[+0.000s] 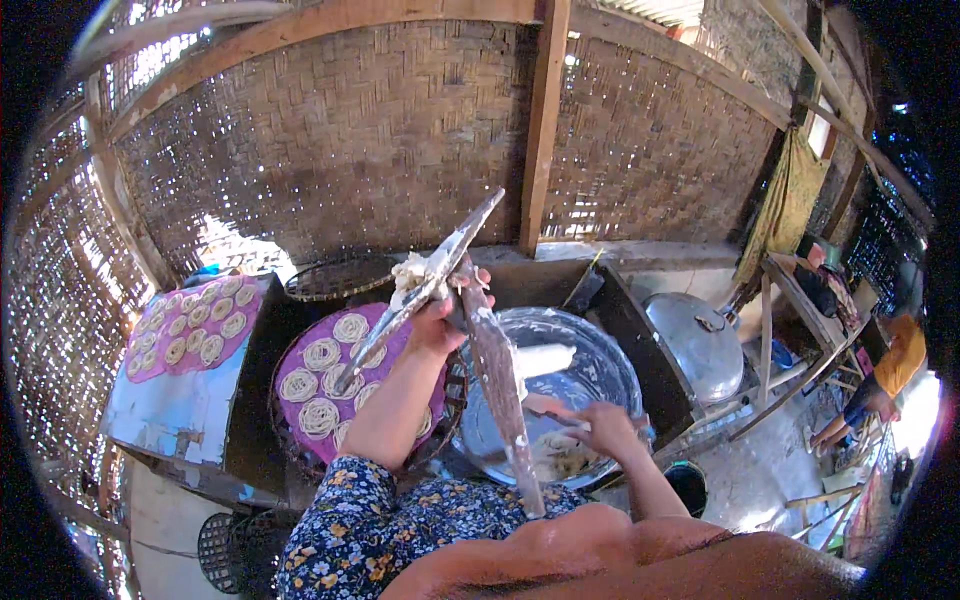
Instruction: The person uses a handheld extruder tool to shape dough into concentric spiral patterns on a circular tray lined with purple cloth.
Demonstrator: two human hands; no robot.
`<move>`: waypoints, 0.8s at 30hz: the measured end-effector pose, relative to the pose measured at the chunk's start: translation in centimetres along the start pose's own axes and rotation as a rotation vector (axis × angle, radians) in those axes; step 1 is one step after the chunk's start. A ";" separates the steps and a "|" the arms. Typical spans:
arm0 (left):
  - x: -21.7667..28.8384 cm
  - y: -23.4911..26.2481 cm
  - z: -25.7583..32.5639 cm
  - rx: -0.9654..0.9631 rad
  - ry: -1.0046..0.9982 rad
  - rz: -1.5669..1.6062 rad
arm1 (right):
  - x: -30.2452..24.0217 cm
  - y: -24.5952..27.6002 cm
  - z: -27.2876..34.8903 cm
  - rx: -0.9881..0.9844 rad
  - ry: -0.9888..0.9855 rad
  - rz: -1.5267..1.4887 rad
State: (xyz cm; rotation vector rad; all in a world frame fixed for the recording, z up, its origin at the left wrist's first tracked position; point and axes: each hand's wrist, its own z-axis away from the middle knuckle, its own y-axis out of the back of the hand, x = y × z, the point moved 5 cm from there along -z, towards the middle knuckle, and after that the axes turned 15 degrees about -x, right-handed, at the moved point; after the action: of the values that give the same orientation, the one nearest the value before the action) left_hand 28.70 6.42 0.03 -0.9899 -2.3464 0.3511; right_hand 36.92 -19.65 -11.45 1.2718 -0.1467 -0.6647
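Wooden bars, two long tapering lengths smeared with white paste, slant apart above a metal basin in a woven-walled workroom. The left hand grips them where they come close together, its fingers closed around the wood; a lumpy clump of pale dough clings beside it. The right hand, closed and low over the basin, pinches a flat, pale scraper-like piece whose exact kind cannot be told. A smooth white cylinder juts out beside the lower bar, and tan residue lies in the basin, its round wall streaked with white. Just to the left, a round tray lined with pink sheeting bears flat coils of noodles, strands wound into rough rosettes. More coils cover a second pink sheet on a pale-blue-topped box. On the right sits a domed, dull-silver pot. Behind rises a wall of plaited bamboo, pricked with light and split by a squared timber post; farther right is a person in an orange top.
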 end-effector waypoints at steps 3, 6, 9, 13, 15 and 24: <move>-0.8 0.5 0.2 -0.038 0.068 -0.119 | -8.5 2.4 1.5 -0.188 0.715 -1.299; -0.3 -1.3 0.3 -0.004 0.070 -0.246 | -18.0 3.2 2.9 -0.784 0.971 -1.975; 0.1 -3.2 -1.2 -0.084 0.034 -0.291 | -19.0 3.1 2.7 -1.027 1.306 -2.075; 2.5 -3.9 -1.0 -0.133 0.172 -0.259 | -17.2 4.0 1.7 -0.678 0.882 -1.754; 2.4 -3.1 -0.5 -0.343 0.153 -0.161 | -13.8 3.5 -0.3 -0.413 0.724 -1.541; 1.8 -2.4 1.1 -0.152 0.083 -0.012 | -6.7 7.8 3.4 0.224 0.513 -1.409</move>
State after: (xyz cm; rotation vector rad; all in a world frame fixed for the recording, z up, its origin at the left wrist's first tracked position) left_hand 25.64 6.00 0.92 -1.0399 -2.3296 0.1254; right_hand 32.98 -17.84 -1.52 1.6207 1.2350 -1.4769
